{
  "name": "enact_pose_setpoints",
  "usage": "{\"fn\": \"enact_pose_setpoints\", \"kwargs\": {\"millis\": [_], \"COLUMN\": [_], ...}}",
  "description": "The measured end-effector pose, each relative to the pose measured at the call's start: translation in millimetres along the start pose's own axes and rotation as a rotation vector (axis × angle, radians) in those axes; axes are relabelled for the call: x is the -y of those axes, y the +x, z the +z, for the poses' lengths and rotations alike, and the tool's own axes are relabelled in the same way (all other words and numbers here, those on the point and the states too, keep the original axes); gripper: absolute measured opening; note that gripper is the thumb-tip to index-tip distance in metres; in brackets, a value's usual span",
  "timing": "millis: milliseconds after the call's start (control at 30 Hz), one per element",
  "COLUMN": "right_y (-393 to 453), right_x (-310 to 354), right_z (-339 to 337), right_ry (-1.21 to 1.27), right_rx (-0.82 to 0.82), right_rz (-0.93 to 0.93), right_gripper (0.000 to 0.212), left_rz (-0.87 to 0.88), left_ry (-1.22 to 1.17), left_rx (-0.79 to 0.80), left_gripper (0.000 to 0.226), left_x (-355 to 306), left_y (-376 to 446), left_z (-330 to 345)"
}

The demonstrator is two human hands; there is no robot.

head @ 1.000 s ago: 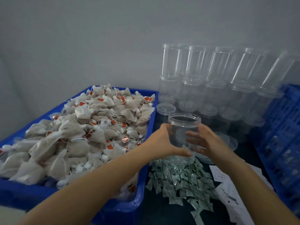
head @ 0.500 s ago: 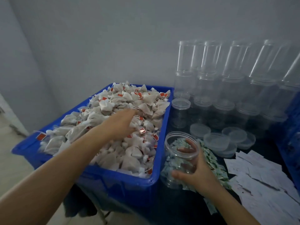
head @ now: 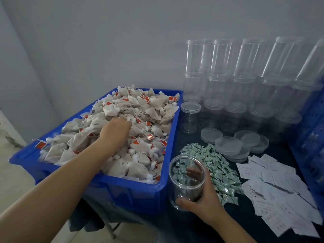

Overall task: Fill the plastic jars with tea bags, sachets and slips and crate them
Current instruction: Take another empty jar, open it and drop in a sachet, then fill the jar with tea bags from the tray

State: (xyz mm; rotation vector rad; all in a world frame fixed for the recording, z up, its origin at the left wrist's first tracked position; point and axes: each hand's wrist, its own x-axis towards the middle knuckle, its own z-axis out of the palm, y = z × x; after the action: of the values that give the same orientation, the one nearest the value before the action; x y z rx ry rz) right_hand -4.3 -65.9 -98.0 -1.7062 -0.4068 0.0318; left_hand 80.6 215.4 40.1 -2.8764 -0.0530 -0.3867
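An open clear plastic jar [head: 182, 186] stands on the dark table beside the blue bin [head: 133, 192]; nothing lies inside it. My right hand [head: 201, 199] grips the jar from its right side, thumb at the base. My left hand [head: 116, 131] is in the heap of tea bags [head: 140, 109] with its fingers curled down into them. A pile of green-white sachets [head: 215, 165] lies behind the jar. White paper slips [head: 275, 188] are spread to the right.
Stacked clear jars [head: 243, 81] line the back wall, one lidded jar [head: 190, 118] in front. Loose clear lids [head: 229, 146] lie behind the sachets. A blue crate [head: 313, 137] stands at the right edge. The floor shows at the left.
My left hand left the jar and went into the tea bags. My right hand brought the jar nearer, down beside the bin. My view has swung left.
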Motion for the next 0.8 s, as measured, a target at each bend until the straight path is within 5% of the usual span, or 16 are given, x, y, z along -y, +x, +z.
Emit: {"fn": "enact_pose_setpoints", "kwargs": {"millis": [167,800], "right_y": [0,-1], "right_x": [-3,1], "right_z": [1,4], "right_ry": [0.008,0.008], "right_rx": [-0.009,-0.018], "right_rz": [-0.027,-0.061], "right_gripper": [0.101,0.100], "left_rz": [-0.010,0.320], "left_ry": [-0.267,-0.910], "left_rx": [-0.116,0.155], "left_gripper": [0.022,0.010], "left_x": [1,-85], "left_y": [2,-53], "left_z": [-22,-114]}}
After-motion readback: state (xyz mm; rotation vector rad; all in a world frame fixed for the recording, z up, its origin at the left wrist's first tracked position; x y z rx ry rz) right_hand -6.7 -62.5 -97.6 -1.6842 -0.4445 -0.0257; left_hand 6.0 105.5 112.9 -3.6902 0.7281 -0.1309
